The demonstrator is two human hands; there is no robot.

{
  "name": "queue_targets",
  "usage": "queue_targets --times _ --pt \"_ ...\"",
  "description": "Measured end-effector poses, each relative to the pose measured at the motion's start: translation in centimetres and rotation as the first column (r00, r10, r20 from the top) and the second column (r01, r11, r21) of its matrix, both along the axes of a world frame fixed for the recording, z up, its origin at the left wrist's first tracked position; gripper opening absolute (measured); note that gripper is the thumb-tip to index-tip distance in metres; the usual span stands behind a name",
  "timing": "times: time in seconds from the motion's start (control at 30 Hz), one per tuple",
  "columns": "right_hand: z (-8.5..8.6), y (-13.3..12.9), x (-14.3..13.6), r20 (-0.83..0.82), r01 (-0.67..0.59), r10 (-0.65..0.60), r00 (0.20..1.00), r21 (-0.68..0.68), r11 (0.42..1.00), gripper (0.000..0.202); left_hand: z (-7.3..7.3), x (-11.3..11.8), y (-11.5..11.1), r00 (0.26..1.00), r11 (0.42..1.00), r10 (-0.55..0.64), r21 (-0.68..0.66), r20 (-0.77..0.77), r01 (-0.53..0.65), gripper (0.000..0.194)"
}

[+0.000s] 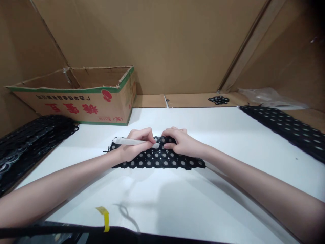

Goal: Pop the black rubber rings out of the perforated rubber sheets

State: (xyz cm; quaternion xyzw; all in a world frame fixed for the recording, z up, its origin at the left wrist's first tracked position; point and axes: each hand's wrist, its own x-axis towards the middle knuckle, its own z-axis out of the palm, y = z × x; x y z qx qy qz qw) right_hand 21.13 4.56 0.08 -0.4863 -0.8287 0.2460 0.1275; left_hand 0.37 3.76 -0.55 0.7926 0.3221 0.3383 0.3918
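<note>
A black strip of material with rows of round holes lies flat on the white table, in the middle of the view. My left hand rests over its left part and grips a white pen-like tool, whose tip points right and touches or nearly touches the strip's upper rows. On the strip's upper right part lies my right hand, thumb and fingers apart, pressing the material against the table. Whether anything small is under its fingertips is hidden.
An open cardboard box stands at the back left. Black material is piled at the left and another holed strip lies at the right. Black rings and clear plastic sit behind; yellow tape is in front.
</note>
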Motion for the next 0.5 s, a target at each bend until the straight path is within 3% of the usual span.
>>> queue_targets --times 0.27,0.5 --pt "-0.2 -0.1 0.0 -0.014 -0.011 0.011 1.000 0.002 1.000 0.010 -0.3 -0.1 0.1 0.999 1.000 0.017 0.004 0.039 -0.017 0.010" --pt "-0.7 -0.1 0.2 -0.024 0.014 -0.013 1.000 0.018 1.000 0.013 0.3 0.2 -1.0 0.999 0.999 0.045 -0.004 0.010 -0.045 0.011"
